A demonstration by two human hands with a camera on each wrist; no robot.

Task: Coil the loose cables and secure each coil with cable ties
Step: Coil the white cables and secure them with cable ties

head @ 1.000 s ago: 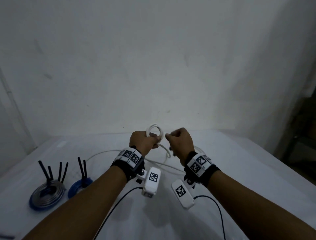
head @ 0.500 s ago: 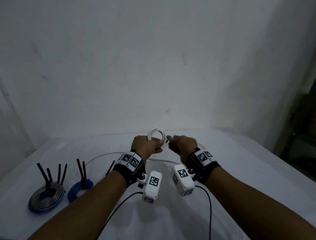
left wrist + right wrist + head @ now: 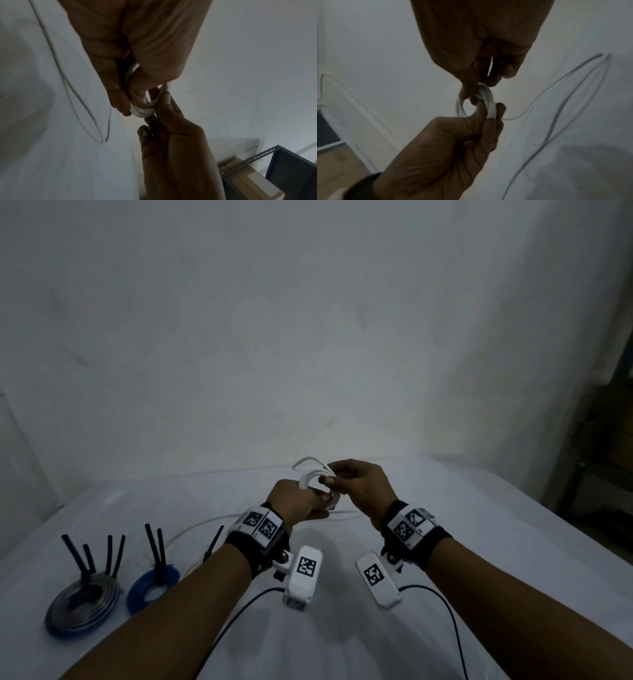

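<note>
The white cable is wound into a small ring and is held up in the air, above the white table and between the two hands. The bottom of the ring is gripped by the left hand, with the thumb curled through the ring and the fingers wrapped round the outside. The top of the ring is pinched by the right hand with its thumb and fingertips, and the other fingers are curled in. A loose part of the same cable is seen running off the ring and lying in long curves on the table.

On the left side of the table, two other coils are seen lying flat and well apart from the hands. The grey and blue coil is the bigger one, and black cable ties stick up from it. The blue coil is just beside it, with two black ties standing up. One more black tie is seen near the left wrist.

A metal shelf frame and a brown box are seen beside the table.
</note>
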